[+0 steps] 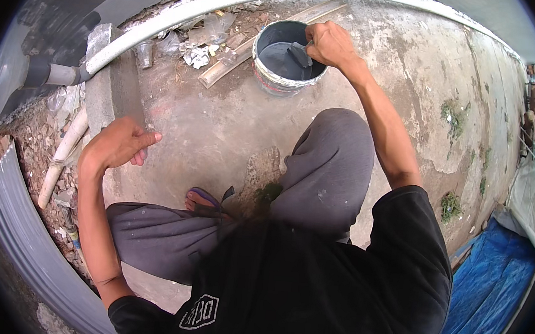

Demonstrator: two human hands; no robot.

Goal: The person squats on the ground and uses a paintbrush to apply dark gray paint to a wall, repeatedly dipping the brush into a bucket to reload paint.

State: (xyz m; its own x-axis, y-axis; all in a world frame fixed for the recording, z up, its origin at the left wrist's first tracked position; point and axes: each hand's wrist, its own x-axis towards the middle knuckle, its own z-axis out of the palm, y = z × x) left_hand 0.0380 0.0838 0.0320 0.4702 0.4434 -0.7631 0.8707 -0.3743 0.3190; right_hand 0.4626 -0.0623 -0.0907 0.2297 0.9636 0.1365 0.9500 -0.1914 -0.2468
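At the top of the head view stands a round bucket with a pale, smeared rim, and dark grey paint or a similar liquid lies inside. My right hand is at the bucket's right rim, its fingers closed on a tool, seemingly a paintbrush, whose grey-coated head hangs over the liquid. Most of the handle is hidden by the hand. My left hand hovers at the left over the concrete floor, near a concrete block. It holds nothing visible, its thumb pointing right and its fingers partly curled.
A white pipe runs along the partly grey-painted wall. Beside the bucket lie a wooden strip and crumpled litter. Left are a loose pipe and corrugated sheeting; a blue tarp is at lower right.
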